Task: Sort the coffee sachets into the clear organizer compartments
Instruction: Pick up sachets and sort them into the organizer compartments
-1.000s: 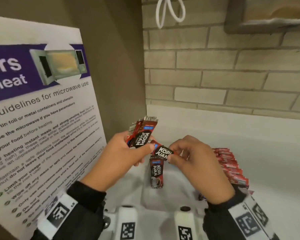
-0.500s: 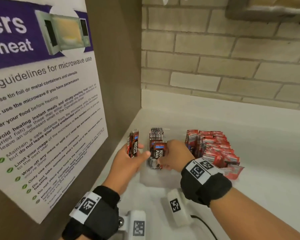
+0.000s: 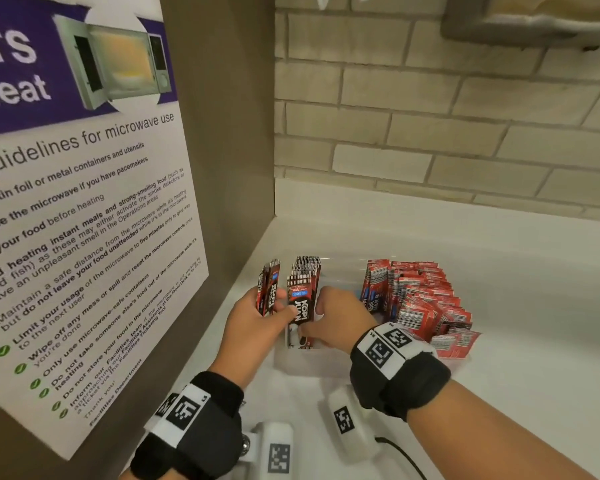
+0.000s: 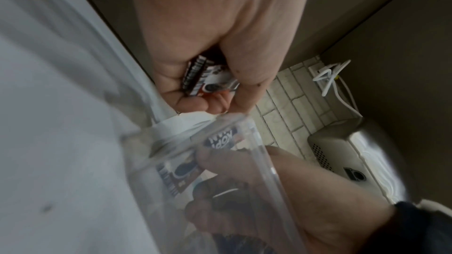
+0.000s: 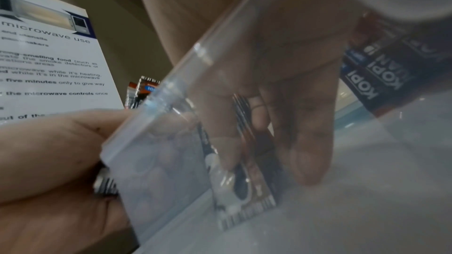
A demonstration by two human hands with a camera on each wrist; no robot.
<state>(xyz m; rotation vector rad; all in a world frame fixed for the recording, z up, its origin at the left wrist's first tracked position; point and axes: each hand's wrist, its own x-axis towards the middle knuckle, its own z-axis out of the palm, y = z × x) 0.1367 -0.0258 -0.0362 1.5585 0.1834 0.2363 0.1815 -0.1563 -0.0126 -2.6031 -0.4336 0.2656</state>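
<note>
On the white counter stands the clear organizer [image 3: 309, 362]. My left hand [image 3: 271, 311] grips a small upright stack of red-and-black coffee sachets [image 3: 269, 289] just left of it; the same stack [image 4: 208, 78] shows in my curled fingers in the left wrist view. My right hand [image 3: 317, 317] reaches into the left compartment and pinches one black Kopi Juan sachet [image 3: 300, 311] standing in front of a row of like sachets [image 3: 305, 268]. Through the clear wall [image 5: 171, 103], the fingers [image 5: 220, 142] lie on that sachet [image 5: 242, 171]. Red sachets [image 3: 413, 296] fill the right compartment.
A brown side panel with a microwave guidelines poster [image 3: 84, 237] stands close on the left. A brick wall [image 3: 430, 133] runs behind the counter [image 3: 516, 289]. A few red sachets [image 3: 454, 341] spill over at the organizer's right. A black cable [image 3: 399, 455] lies near the front.
Both hands came down from in front of me to the organizer. My right hand carried one sachet into the left compartment; my left hand keeps its stack beside it.
</note>
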